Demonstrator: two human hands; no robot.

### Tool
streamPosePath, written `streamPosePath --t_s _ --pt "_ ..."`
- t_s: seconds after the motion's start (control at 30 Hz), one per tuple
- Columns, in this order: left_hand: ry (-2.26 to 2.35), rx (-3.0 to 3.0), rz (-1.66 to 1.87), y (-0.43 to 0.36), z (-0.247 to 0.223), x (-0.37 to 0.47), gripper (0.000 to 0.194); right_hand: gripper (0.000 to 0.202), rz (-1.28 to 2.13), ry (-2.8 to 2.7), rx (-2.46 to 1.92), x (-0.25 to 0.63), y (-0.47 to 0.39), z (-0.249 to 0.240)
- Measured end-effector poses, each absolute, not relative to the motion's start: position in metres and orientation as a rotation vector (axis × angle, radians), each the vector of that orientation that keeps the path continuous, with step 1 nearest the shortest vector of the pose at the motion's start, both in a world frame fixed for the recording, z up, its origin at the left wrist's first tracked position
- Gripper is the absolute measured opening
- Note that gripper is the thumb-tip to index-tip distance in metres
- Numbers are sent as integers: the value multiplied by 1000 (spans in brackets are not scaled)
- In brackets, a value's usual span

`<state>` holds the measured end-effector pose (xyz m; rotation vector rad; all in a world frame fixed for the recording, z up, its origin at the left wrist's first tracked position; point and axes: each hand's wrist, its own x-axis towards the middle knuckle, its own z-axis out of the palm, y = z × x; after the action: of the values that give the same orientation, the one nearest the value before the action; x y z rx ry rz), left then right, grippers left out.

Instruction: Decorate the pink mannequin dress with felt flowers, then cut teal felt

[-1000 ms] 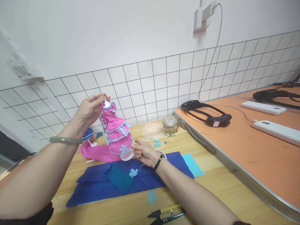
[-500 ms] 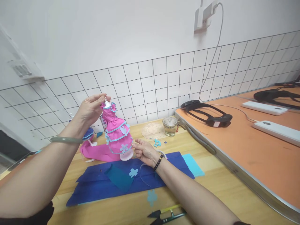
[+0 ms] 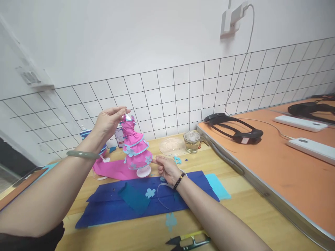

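Left of centre, best steady pink dress [image 3: 136, 158] lightly, pinching stand [image 3: 143, 172] with left hand [image 3: 109, 120]; cannot tell grip of right hand [image 3: 169, 169].

A plain white wall [image 3: 157, 35] fills the upper frame, most brightly lit around the upper centre. A thin black wire grid [image 3: 190, 87] slants across the middle, rising rightward. At upper right, a wall socket [image 3: 225, 26] carries a white charger [image 3: 239, 14], its cable [image 3: 244, 59] dropping downward. A pale wood-grain tabletop [image 3: 251, 209] spans the lower frame, meeting an orange tabletop [image 3: 290, 174] with metallic edging [image 3: 265, 194] at right.
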<state>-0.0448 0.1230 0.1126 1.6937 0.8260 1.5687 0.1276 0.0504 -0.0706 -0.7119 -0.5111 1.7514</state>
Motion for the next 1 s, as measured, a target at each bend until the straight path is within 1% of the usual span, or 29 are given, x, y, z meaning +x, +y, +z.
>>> streamPosePath --t_s 0.1,0.2,0.37,0.63,0.83,1.0 --pt "897 1749 1629 127 109 -39 25 16 1560 -440 -782 135 56 -70" --pt "878 1780 1663 131 107 -31 26 20 1391 -400 -786 147 60 -64" --pt "883 1773 1731 140 106 -19 28 26 1243 -406 -755 163 64 -51" --pt "975 1722 1819 158 90 -5 29 30 1197 -433 -718 169 65 -47" --pt "960 1772 1744 157 79 9 28 30 1186 -434 -707 171 66 -49" --pt "983 1827 1676 156 69 13 30 31 1203 -440 -702 171 67 -48"
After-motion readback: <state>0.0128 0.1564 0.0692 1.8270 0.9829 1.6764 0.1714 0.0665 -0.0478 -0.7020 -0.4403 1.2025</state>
